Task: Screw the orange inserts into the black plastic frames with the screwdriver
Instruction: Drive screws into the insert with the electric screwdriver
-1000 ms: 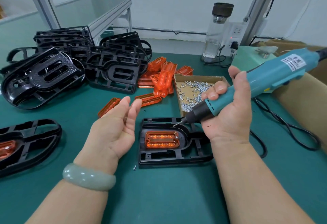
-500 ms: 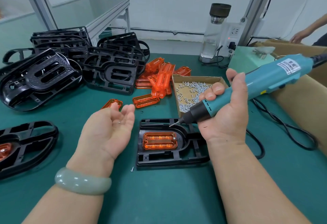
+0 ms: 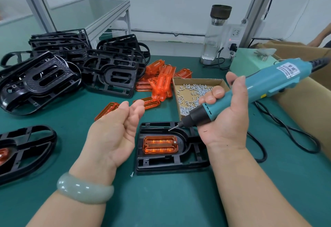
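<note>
Gripping one screwdriver (image 3: pixel 259 87) in right hand (image 3: pixel 223 124), bit over one black frame (image 3: pixel 161 162) on table (image 3: pixel 161 201), one orange insert (image 3: pixel 160 144) seated inside; left hand (image 3: pixel 114 133) palm-up, loosely curled, at frame's 9 o'clock; one loose screw (image 3: pixel 132 174) at 7.

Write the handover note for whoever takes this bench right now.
Left hand: open, palm up, nothing visible in it.
Right hand: grips the screwdriver, bit tip over the far edge of the black frame.
Orange insert sits in that frame; I cannot tell whether its screws are in.
Screw box, loose inserts and stacked frames lie behind it. One stray screw lies at the frame's near left corner.
Left to do: check and fasten this insert, then work through the stack.
</note>
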